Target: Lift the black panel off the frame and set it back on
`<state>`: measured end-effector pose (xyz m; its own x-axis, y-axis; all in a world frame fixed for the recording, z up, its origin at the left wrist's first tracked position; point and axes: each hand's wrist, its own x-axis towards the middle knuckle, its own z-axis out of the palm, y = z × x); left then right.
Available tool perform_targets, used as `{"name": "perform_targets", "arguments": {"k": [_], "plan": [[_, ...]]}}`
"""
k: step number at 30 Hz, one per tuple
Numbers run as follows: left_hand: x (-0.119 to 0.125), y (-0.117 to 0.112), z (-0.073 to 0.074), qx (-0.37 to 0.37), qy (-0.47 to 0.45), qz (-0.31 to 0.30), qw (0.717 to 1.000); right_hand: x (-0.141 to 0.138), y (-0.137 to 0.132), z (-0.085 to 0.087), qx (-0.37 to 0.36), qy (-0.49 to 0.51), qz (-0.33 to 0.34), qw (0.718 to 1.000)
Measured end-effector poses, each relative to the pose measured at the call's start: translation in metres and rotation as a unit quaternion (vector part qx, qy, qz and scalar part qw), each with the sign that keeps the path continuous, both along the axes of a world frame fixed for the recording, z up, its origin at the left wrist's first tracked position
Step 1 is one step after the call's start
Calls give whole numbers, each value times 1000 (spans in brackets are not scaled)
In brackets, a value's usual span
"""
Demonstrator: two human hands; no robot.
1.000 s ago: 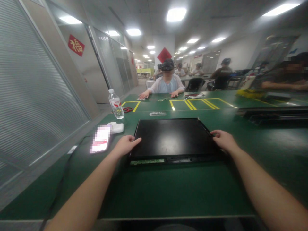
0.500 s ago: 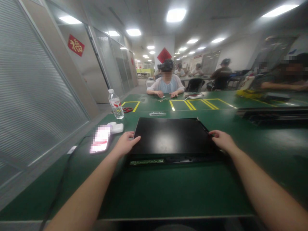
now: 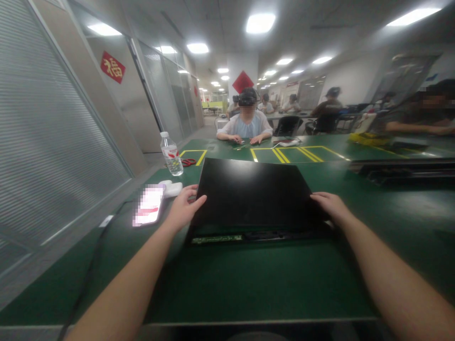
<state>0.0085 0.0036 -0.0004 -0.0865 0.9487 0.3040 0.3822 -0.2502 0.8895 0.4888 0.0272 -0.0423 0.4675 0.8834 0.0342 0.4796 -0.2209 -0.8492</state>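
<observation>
A flat black display panel [image 3: 252, 194] is tilted up in front of me, its far edge raised. My left hand [image 3: 185, 204] grips its left edge, thumb on the front face and fingers at the side. On the opposite edge my right hand [image 3: 329, 207] is closed, fingertips at the rim and partly hidden. Below the panel's near edge shows a dark frame [image 3: 280, 236] with a green circuit board strip [image 3: 216, 239] at its left. The panel covers the rest of that frame.
Left of the panel lie a lit phone [image 3: 149, 206] and a white case [image 3: 173, 189]. Behind them stand a water bottle [image 3: 172, 154] and red-handled scissors [image 3: 188, 162]. Dark frames [image 3: 405, 170] lie at the right. A person [image 3: 247, 123] sits across the green table [image 3: 263, 284].
The panel's far edge has risen, tilting it up toward me and covering the small pieces behind it. Both hands stay at its sides.
</observation>
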Motion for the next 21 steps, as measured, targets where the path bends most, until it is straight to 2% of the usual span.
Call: {"name": "perform_targets", "arguments": {"k": [4,7,10,12,14,17,21], "plan": [[2,-1,2,-8,-36,7,999,0,0,4,39,75,-7,996],[3,-2,4,-42,-94,14,995,0,-4,17,57,118,25,991],[4,-3,7,-68,-133,16,989,-4,-16,36,27,200,93,975],[5,-4,8,-70,-146,10,987,-9,-26,47,-1,217,136,967],[5,-5,9,-77,-163,5,984,-12,-33,54,-36,240,141,960],[4,-5,11,-102,-196,12,975,-13,-37,57,-63,261,148,952],[3,-5,9,-124,-210,20,970,-11,-34,55,-60,236,161,956]]}}
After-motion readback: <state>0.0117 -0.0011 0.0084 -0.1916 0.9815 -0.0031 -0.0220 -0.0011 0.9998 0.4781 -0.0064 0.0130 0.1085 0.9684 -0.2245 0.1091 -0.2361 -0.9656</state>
